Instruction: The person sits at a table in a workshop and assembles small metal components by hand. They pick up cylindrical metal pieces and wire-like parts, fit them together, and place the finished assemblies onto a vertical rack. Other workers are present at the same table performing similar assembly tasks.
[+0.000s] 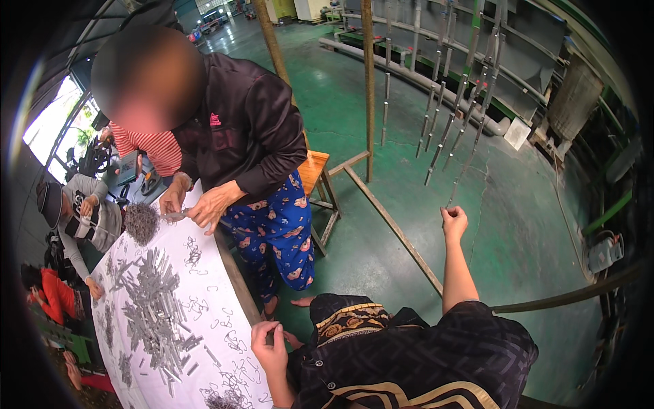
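My right hand (454, 222) is raised out to the right. Its fingers pinch the low end of a hanging string of thin metal pieces (464, 163). My left hand (270, 346) is closed beside the edge of the white-covered table (214, 262); whatever it may hold is hidden by the fingers. Close to it on the cloth lie bent wire hooks (235, 341), scattered and in small clumps. Past these spreads a big pile of short grey metal bars (158, 300). More strings of metal bars (441, 143) hang behind my right hand.
Across the table corner stands a co-worker (252, 116) in a dark jacket, handling a small grey piece near a tangled wire heap (142, 223). Other people sit along the far left side. A wooden stool (315, 170) and a metal floor frame (395, 225) stand on the green floor.
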